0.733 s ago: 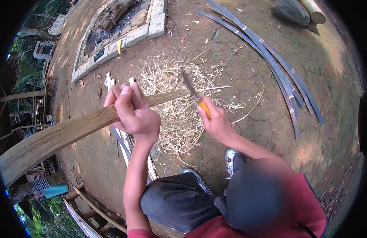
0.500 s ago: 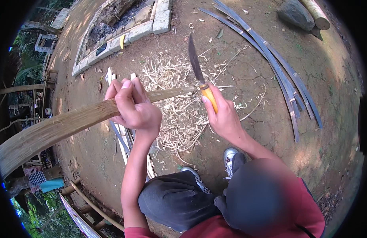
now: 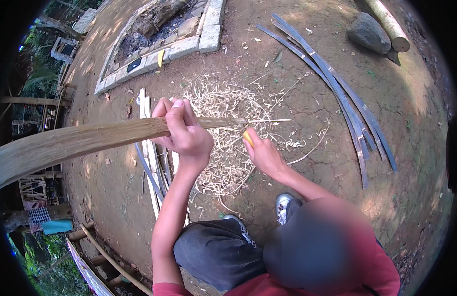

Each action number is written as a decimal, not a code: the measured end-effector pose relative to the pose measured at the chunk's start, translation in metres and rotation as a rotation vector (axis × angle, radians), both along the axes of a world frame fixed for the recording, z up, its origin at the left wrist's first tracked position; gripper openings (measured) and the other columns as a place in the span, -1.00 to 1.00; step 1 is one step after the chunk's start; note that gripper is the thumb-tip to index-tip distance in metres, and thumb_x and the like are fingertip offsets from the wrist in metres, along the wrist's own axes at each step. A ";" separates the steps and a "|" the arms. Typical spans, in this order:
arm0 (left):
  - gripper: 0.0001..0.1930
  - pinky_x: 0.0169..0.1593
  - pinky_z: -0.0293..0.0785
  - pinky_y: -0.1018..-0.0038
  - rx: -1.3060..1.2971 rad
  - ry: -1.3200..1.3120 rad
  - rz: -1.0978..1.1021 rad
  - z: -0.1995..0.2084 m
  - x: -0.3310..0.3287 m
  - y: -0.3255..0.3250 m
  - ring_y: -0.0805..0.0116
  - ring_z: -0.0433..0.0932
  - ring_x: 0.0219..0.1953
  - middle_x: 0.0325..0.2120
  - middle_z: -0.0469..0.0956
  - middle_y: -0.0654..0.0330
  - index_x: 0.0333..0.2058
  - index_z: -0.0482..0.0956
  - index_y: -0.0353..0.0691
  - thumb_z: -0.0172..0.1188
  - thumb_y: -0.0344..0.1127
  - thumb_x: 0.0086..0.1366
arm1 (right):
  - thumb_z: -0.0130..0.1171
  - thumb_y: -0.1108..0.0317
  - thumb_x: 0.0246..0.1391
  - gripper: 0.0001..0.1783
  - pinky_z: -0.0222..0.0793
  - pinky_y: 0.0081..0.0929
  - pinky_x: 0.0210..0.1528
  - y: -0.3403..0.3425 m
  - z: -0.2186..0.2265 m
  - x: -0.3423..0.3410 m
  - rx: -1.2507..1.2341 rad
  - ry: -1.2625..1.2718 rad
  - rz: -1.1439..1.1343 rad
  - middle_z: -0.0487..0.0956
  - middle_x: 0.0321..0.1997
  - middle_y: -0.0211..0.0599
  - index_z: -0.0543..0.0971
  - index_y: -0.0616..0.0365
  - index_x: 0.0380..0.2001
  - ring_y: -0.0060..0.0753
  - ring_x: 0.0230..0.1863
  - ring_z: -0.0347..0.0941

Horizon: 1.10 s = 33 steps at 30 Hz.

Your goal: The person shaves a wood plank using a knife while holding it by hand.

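My left hand [image 3: 190,135] is closed around a long, flat strip of split bamboo or wood [image 3: 90,141]. The strip runs nearly level from the left rim to the middle and narrows to a thin point on the right. My right hand [image 3: 268,157] grips a knife by its yellow handle [image 3: 247,137], just below the strip's narrow end. The blade seems turned edge-on toward the left and is hard to make out. Beneath both hands, a heap of pale curled shavings [image 3: 221,165] covers the ground.
Pale slats [image 3: 150,163] lie on the ground left of the shavings. Several long dark strips [image 3: 337,86] curve across the right side. At the far right are a boulder [image 3: 369,33] and a log [image 3: 389,24]. A block-edged fire pit [image 3: 184,48] is at the far left.
My right hand has moved down and left, and the knife has swung from upright to below the strip. The strip now lies more level, its left end raised. The view has shifted slightly.
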<state>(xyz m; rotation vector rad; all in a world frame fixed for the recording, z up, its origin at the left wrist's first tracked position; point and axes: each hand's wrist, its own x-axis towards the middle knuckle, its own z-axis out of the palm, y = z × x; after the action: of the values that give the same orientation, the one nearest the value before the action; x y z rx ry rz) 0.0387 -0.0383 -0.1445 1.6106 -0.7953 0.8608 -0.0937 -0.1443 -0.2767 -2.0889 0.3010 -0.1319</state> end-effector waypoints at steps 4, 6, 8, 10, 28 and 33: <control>-0.82 -0.58 0.00 0.54 -0.083 0.106 -0.070 0.013 -0.004 0.005 0.51 0.07 -0.53 -0.51 0.14 0.26 -0.53 0.29 -0.41 0.01 -0.77 0.18 | 0.00 0.32 0.30 -0.71 0.41 0.04 -0.50 -0.011 0.011 -0.002 0.013 0.042 0.027 0.55 -0.57 0.21 0.28 0.19 0.00 0.26 -0.51 0.55; -0.79 -0.60 -0.04 0.58 -0.223 0.217 -0.168 0.017 -0.009 0.005 0.56 0.03 -0.53 -0.51 0.10 0.29 -0.56 0.24 -0.42 -0.03 -0.76 0.20 | 0.00 0.32 0.29 -0.72 0.42 0.04 -0.49 -0.002 0.038 -0.007 0.073 0.072 -0.020 0.54 -0.57 0.22 0.28 0.22 -0.03 0.27 -0.50 0.55; -0.80 -0.61 -0.09 0.58 -0.238 0.202 -0.150 0.019 -0.009 -0.002 0.56 0.00 -0.54 -0.52 0.07 0.30 -0.56 0.23 -0.45 -0.04 -0.76 0.21 | -0.01 0.32 0.30 -0.71 0.41 0.06 -0.49 -0.006 0.044 0.000 0.017 0.084 -0.025 0.53 -0.59 0.21 0.25 0.26 -0.05 0.29 -0.52 0.53; -0.83 -0.57 -0.04 0.58 -0.143 0.115 -0.027 0.000 0.004 0.005 0.52 0.09 -0.53 -0.49 0.19 0.23 -0.52 0.31 -0.46 0.10 -0.74 0.18 | -0.02 0.31 0.31 -0.72 0.40 0.07 -0.51 -0.008 0.035 0.005 0.025 0.088 -0.022 0.52 -0.59 0.20 0.22 0.26 -0.07 0.28 -0.54 0.52; -0.85 -0.56 0.02 0.41 -0.173 0.110 -0.012 0.002 0.004 0.011 0.39 0.22 -0.52 -0.44 0.29 0.15 -0.39 0.42 -0.50 0.17 -0.79 0.10 | 0.08 0.50 0.19 -0.56 0.46 -0.30 -0.53 -0.012 0.038 0.004 -0.079 -0.275 -0.071 0.60 -0.45 -0.02 0.39 0.22 0.16 -0.24 -0.52 0.56; -0.84 -0.54 0.02 0.37 -0.021 -0.018 0.084 0.001 0.007 0.019 0.35 0.22 -0.53 -0.47 0.30 0.16 -0.38 0.43 -0.48 0.20 -0.76 0.09 | 0.08 0.51 0.19 -0.56 0.46 -0.36 -0.54 -0.018 0.051 0.007 -0.029 -0.377 -0.082 0.62 -0.41 -0.06 0.41 0.23 0.16 -0.27 -0.49 0.59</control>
<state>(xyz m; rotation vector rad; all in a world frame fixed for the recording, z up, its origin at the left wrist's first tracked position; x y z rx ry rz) 0.0456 -0.0189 -0.1438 1.6295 -0.7326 0.9418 -0.0865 -0.1627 -0.2260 -2.0302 0.1551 -0.5734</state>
